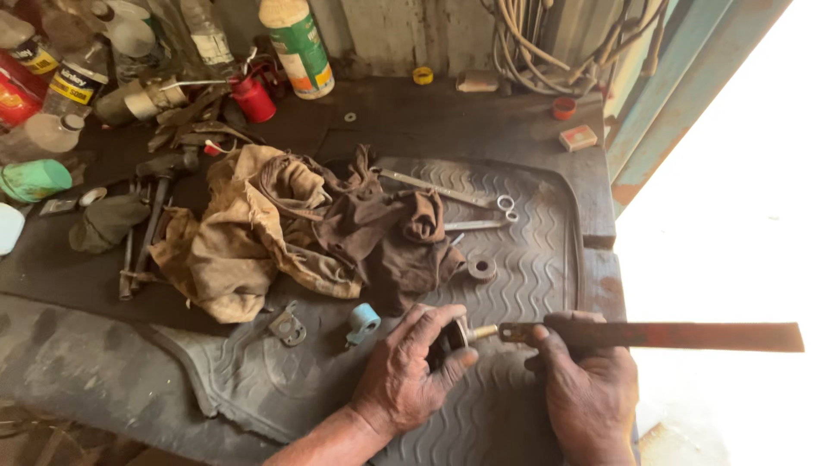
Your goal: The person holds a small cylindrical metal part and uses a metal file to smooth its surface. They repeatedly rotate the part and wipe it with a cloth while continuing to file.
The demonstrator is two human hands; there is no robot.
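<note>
A grimy workshop surface (483, 121) runs under the camera, with a ribbed rubber mat (535, 250) laid across it and bright daylight flooding in from the right. On the mat's near edge the left hand (412, 367) is closed around a small round part (455, 335), pinning it so that its short brass-coloured stub points right. The right hand (586, 380) grips a long flat rusty bar (655, 336) near its left end, the tip meeting that stub, so one hand seems to steady the part while the other lines the bar up with it. Just left of the hands lie a pale blue plastic piece (363, 320) and a small metal bracket (287, 328). Behind them sprawls a heap of dirty rags (285, 229), with a ring-shaped metal piece (481, 268) and long scissors (457, 197) beside it. Further back stand a red oil can (253, 97), a white and green bottle (297, 43), jars and a hammer (159, 198), while cables (552, 43) hang on the wall.
</note>
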